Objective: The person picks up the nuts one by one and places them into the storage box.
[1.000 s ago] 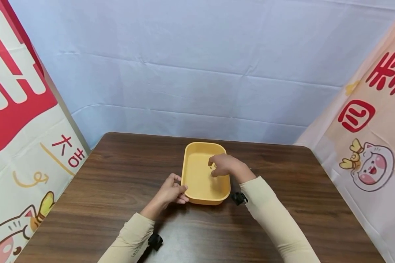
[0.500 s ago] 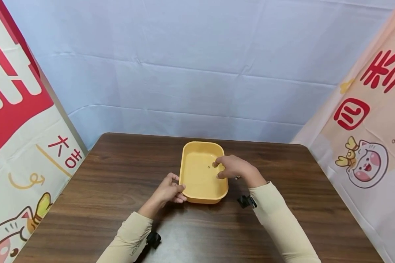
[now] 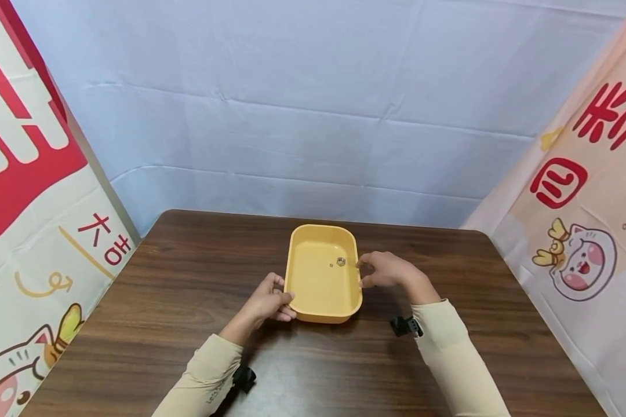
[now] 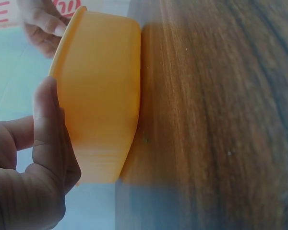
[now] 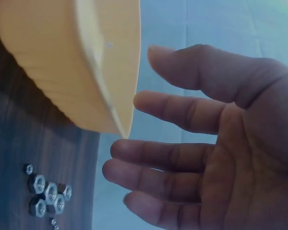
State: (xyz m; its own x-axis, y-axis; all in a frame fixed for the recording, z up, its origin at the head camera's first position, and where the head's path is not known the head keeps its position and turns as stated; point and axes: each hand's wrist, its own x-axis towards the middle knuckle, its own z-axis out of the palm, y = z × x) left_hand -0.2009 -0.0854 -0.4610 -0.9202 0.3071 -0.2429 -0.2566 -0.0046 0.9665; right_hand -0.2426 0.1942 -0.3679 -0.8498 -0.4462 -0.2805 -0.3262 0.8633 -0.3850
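A yellow rectangular tray point(image 3: 320, 284) rests on the table. My left hand point(image 3: 268, 301) grips its near left corner, the thumb over the rim and the other fingers along the outer wall. Inside the tray lie a larger hex nut point(image 3: 341, 262) and a tiny nut point(image 3: 331, 265). Beside the right rim is my right hand point(image 3: 388, 270), its fingers loosely extended and holding nothing. In the right wrist view, several loose hex nuts point(image 5: 50, 192) of different sizes lie on the table below that hand; the head view has them hidden behind it.
The dark wood table point(image 3: 313, 370) has its far edge just behind the tray. A pale cloth point(image 3: 302, 116) hangs beyond it, with printed banners at the left point(image 3: 31, 174) and right point(image 3: 579, 231). Each wrist wears a small black camera.
My right hand has moved right, from over the tray to just outside its right rim. The larger nut now shows uncovered in the tray. My left hand has kept its grip.
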